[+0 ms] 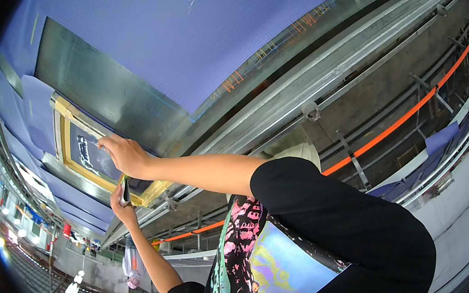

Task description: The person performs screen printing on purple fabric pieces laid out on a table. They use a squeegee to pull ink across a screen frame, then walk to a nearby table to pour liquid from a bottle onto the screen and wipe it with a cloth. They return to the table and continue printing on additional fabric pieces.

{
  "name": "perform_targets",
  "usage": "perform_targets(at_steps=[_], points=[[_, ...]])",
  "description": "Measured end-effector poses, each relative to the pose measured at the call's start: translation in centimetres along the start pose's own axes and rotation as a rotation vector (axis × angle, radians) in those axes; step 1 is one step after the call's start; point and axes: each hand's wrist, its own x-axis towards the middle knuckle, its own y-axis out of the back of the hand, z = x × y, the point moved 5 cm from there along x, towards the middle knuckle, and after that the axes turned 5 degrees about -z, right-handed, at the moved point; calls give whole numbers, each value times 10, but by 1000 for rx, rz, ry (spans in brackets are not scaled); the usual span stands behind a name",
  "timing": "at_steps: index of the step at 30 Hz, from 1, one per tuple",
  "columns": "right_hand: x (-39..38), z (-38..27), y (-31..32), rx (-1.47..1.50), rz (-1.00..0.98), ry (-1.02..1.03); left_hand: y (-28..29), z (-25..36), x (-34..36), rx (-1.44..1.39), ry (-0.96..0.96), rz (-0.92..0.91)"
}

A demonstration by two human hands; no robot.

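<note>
A screen-printing frame (64,129) with yellow tape along its edges lies at the left, on the table. White marks show on its dark mesh (100,163). My right hand (127,157) reaches over the mesh with its fingers curled. Whatever those fingers grip is hidden beneath them. At the frame's near edge, my left hand (121,205) is closed on a small flat piece (125,192), dark with a pale side. Its kind cannot be made out.
A large purple-blue fabric panel (191,43) covers part of the metal tabletop (91,70). More fabric pieces (40,120) lie at the far left. A metal rail (297,89) runs along the table's edge. An orange strip (401,119) follows racks at right. Another person (133,266) stands in the background.
</note>
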Motion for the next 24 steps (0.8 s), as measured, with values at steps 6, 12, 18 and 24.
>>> perform_targets(at_steps=[6,12,18,24], points=[[-1,-7,-1,-11,49,49,1,1,-4,-1,-18,34],[-4,-11,0,-176,12,100,-21,5,-25,-163,87,121],[15,-3,0,-458,5,217,-46,44,-57,115,-86,410],[33,-2,-2,-686,71,365,-27,22,-100,-174,-242,571]])
